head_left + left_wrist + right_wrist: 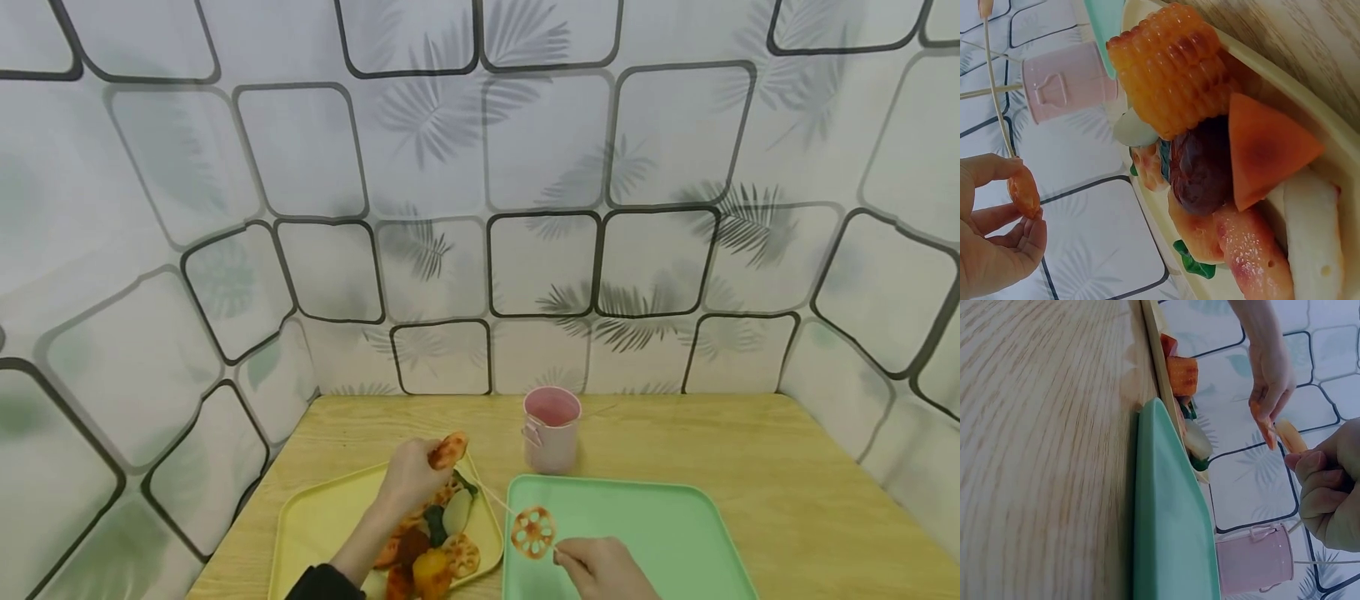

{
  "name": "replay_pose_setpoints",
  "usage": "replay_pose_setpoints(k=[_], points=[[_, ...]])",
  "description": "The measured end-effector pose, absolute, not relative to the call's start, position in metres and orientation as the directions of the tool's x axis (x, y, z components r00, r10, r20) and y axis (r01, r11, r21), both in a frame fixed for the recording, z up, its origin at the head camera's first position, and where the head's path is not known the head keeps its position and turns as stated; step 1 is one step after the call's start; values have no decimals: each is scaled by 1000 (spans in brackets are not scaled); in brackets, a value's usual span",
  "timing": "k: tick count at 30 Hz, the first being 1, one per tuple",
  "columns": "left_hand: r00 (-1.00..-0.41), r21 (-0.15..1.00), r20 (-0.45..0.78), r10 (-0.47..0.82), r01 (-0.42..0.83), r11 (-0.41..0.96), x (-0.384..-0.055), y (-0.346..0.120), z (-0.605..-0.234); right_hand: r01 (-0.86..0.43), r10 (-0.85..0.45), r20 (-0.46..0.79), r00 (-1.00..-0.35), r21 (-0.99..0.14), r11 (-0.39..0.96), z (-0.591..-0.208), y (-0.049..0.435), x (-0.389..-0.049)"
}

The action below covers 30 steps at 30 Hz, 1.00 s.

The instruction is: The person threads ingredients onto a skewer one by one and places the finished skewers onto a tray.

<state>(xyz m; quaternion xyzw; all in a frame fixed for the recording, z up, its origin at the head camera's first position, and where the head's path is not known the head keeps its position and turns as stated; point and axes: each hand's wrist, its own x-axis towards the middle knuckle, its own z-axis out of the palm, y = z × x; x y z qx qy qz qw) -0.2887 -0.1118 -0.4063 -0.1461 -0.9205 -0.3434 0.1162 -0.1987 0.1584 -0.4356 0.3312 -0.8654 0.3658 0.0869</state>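
Observation:
My right hand (603, 568) grips the lower end of a thin wooden skewer (495, 500), its fingers curled in the right wrist view. A browned lotus root slice (534, 533) is threaded on the skewer just above those fingers. Over the yellow tray (318, 504), my left hand (412, 477) pinches an orange-brown food slice (1024, 192) between thumb and fingers. The skewer's far end meets this slice at its edge in the left wrist view; how far it goes in, I cannot tell.
Grilled-looking foods crowd the yellow tray: a corn piece (1166, 69), an orange wedge (1269, 150), a dark brown mushroom-like piece (1200, 165) and another lotus slice (461, 554). Right of it lies a green tray (637, 517). Behind stands a pink bucket (552, 437) with sticks inside.

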Motion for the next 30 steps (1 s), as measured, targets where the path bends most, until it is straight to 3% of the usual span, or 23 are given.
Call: replay_pose_setpoints(k=[9,17,26,30], points=[[-923,576,336,186,358,735,-289,-114,-408,-647,-495,421,-760,-562,516,-439,152,-198],[-877,505,434,207,427,750,-290,-114,-408,-582,-483,350,-803,-638,504,-436,149,-197],[-850,527,466,244,489,695,-287,-102,-410,-584,-495,356,-792,-678,447,-436,145,-200],[-852,519,463,243,483,705,-287,-101,-412,-531,-485,309,-818,-730,430,-438,146,-202]])
